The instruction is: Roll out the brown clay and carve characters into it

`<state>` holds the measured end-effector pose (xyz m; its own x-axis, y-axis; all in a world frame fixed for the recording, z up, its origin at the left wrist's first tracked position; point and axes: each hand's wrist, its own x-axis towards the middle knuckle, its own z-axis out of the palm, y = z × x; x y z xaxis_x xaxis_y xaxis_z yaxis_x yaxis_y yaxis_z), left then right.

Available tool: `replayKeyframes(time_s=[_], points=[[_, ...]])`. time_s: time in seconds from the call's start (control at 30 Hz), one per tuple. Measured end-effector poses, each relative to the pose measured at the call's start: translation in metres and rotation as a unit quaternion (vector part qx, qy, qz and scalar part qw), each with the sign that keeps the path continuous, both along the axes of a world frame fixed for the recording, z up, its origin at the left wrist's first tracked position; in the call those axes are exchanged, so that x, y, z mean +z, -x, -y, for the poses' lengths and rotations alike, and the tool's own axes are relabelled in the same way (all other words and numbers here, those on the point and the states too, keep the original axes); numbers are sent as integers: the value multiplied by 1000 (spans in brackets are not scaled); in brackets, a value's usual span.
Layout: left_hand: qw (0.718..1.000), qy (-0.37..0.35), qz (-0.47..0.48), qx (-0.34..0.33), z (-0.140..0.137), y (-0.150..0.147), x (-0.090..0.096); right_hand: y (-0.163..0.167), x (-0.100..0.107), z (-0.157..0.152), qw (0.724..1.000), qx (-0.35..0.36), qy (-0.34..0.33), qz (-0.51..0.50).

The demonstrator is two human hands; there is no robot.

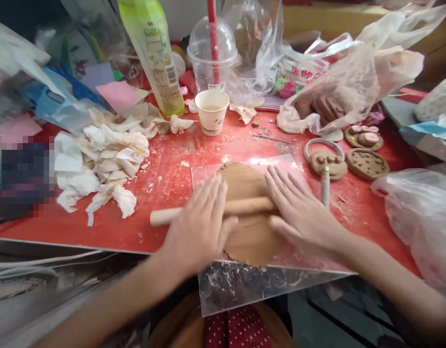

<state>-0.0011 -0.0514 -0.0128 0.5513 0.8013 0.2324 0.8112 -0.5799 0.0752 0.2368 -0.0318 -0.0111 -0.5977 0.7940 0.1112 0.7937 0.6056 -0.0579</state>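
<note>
The left hand (199,220) and the right hand (301,208) lie open on the rolling pin (248,206), fingers stretched — neither is closed around it. The pin crosses the flat brown clay (250,234), which rests on a clear sheet (241,289) at the near edge of the red desk (168,174). This sheet hangs over the edge. A paper cup (212,116) stands toward the far edge.

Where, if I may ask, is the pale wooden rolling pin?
In the head view, below centre, the rolling pin lies across flat brown clay, under the left hand and right hand.
</note>
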Motion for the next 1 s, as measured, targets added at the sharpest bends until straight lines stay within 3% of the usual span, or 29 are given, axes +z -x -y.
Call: replayKeyframes(time_s=[0.1, 0.17, 0.3, 0.37, 0.43, 0.53, 0.6, 0.67, 0.73, 0.83, 0.93, 1.0], points=[[997, 58, -30, 31, -55, -3, 4, 16, 3, -54, 994, -85, 65, 20], [995, 85, -31, 28, -65, 0, 7, 20, 4, -67, 994, -81, 74, 14], [993, 84, -8, -86, -8, 11, 19, 4, 5, -14, 999, 45, 16, -5], [985, 104, -1, -137, 3, 9, 29, -3, 4, 1, 997, 75, 19, -8], [988, 79, 28, -132, -23, -2, 38, 1, 3, -17, 997, 60, 52, -2], [998, -20, 58, -10, -91, -28, 41, 20, 0, -72, 995, 29, 97, 6], [997, -40, 65, 24, -114, -39, 34, 28, -2, -88, 995, 16, 101, -1], [992, -17, 116, 42, -103, -40, 22, 28, -2, -69, 996, 12, 86, -12], [982, 35, 179, 45, -72, -32, 11, 22, 0, -31, 997, 38, 60, -23], [973, 118, 197, -26, -47, -14, 5, 15, 4, 5, 994, 99, 26, -29], [975, 110, 181, -74, -86, -5, 10, 19, 4, -20, 996, 83, 17, -25], [982, -1, 184, -52, -118, -5, 14, 24, 2, -46, 998, 62, 28, -19]])
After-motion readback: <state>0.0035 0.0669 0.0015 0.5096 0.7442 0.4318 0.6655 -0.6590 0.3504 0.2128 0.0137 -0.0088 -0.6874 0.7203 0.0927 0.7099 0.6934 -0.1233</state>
